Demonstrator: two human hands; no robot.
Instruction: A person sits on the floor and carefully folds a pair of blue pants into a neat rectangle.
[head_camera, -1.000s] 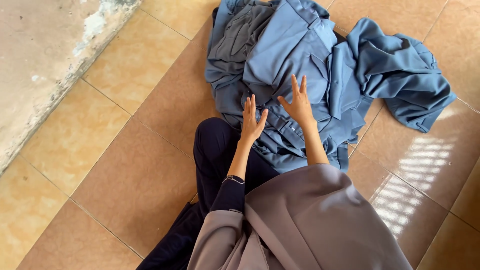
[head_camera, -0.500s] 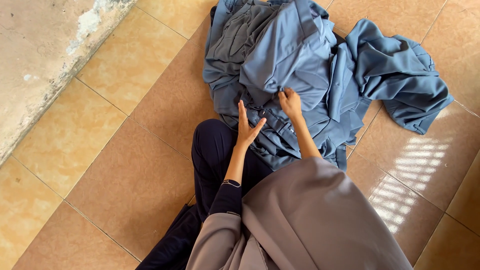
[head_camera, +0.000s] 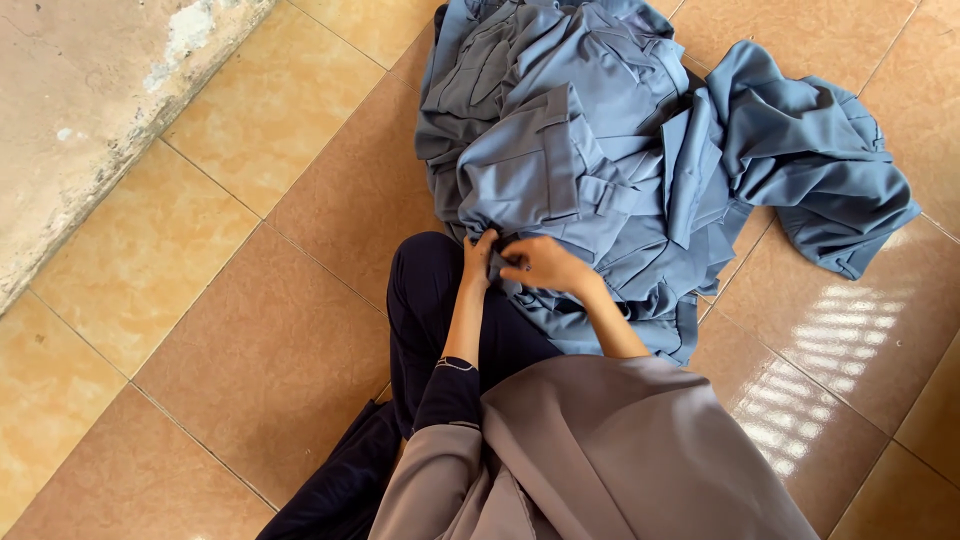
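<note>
While a plastered wall (head_camera: 90, 120) edges the tiled floor (head_camera: 230, 330), blue clothes (head_camera: 620, 150) lie heaped ahead (partly over the knee); left hand (head_camera: 480, 262) and right hand (head_camera: 545, 266) pinch the near edge, fingers closed.

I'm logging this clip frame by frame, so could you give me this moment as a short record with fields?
setting: tan tiled floor, worn wall base at left
left hand: pinching the near edge of the blue cloth pile
right hand: gripping the same edge, beside the left hand
person: seated on the floor, dark trousers, grey garment
</note>
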